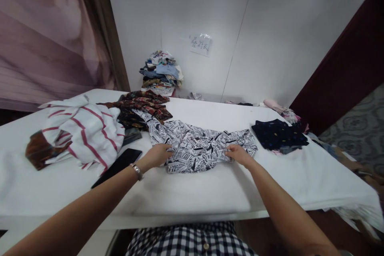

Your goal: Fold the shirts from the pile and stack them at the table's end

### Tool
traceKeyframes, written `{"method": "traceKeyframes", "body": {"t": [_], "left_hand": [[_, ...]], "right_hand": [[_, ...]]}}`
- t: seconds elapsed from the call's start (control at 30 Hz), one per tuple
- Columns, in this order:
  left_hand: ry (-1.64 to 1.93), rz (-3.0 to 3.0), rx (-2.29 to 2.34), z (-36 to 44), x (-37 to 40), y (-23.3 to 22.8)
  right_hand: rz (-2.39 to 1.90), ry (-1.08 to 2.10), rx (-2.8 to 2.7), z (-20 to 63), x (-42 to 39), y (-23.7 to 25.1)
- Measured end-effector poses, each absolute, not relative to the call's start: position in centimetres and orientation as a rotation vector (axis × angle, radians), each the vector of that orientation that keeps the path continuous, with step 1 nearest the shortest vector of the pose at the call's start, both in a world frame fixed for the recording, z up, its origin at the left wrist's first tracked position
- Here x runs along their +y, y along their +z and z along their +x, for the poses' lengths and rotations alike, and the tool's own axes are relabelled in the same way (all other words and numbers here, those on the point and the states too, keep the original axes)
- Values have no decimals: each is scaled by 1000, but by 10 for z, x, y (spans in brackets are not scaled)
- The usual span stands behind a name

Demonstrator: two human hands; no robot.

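Head camera shows a black-and-white printed garment (198, 146) lying flat near the front edge of the white table (186, 196), its long axis running left to right, one end trailing back-left toward a plaid garment (144, 104). Left hand (158, 154) and right hand (239, 155) pinch its near edge, fingers closed on cloth

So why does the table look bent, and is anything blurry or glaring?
Head view: the wide lens bows the table edge and stretches the corners; light is soft and even, with no harsh glare; the printed cloth under the left hand and right hand is fairly sharp, while the wall note is too blurred to read.
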State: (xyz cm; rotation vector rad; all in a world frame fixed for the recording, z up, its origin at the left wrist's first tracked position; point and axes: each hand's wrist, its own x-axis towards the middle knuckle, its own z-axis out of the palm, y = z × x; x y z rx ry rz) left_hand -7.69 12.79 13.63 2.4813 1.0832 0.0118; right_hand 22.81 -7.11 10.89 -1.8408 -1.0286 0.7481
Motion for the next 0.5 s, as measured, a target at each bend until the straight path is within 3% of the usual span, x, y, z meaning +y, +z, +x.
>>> {"method": "traceKeyframes", "body": {"t": [0.13,0.3,0.4,0.5], "left_hand": [[259,2727,1141,-75,133,183],[658,2904,1421,-59,147,271],[1024,2575,1341,-50,164,319],[1194,2134,1057,-41,177,359]], "right_hand": [[-1840,288,-1199,243,-65,153],[-1925,-305,-1397,249,-50,244],[-1914,-655,-1446,249,-39,299],[-1731,-691,-1416,238,-26,344]]}}
